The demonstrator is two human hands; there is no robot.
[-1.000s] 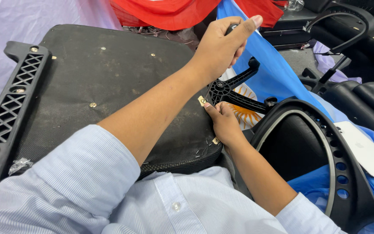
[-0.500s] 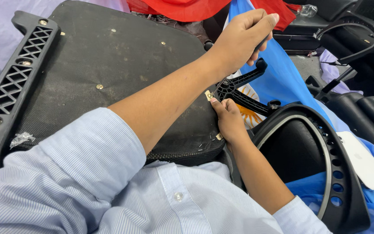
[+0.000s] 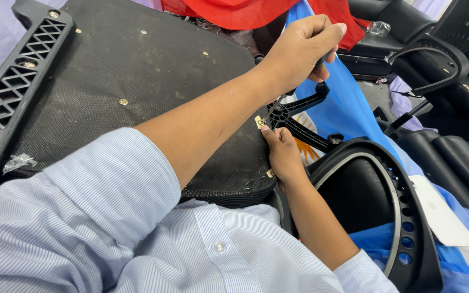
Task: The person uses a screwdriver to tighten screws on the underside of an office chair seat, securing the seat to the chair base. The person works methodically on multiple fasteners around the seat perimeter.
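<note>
An upturned black chair seat (image 3: pixel 137 70) with a fabric underside lies across my lap. My left hand (image 3: pixel 299 49) is closed in a fist around a screwdriver (image 3: pixel 273 110). The thin shaft points down to a small brass plate (image 3: pixel 259 121) at the seat's right edge. My right hand (image 3: pixel 283 154) rests against that edge, and its fingertips pinch the plate at the screwdriver's tip. A black plastic bracket (image 3: pixel 305 103) sticks out just beyond both hands.
A black lattice armrest piece (image 3: pixel 12 92) runs along the seat's left side. A curved black chair frame (image 3: pixel 403 217) lies at right on blue and white cloth (image 3: pixel 348 108), with a white card (image 3: pixel 441 211). Red cloth (image 3: pixel 256 11) and more chair parts (image 3: pixel 451 65) are behind.
My left hand has shifted slightly on the screwdriver and the view has drifted, while my right hand has stayed at the plate on the seat edge.
</note>
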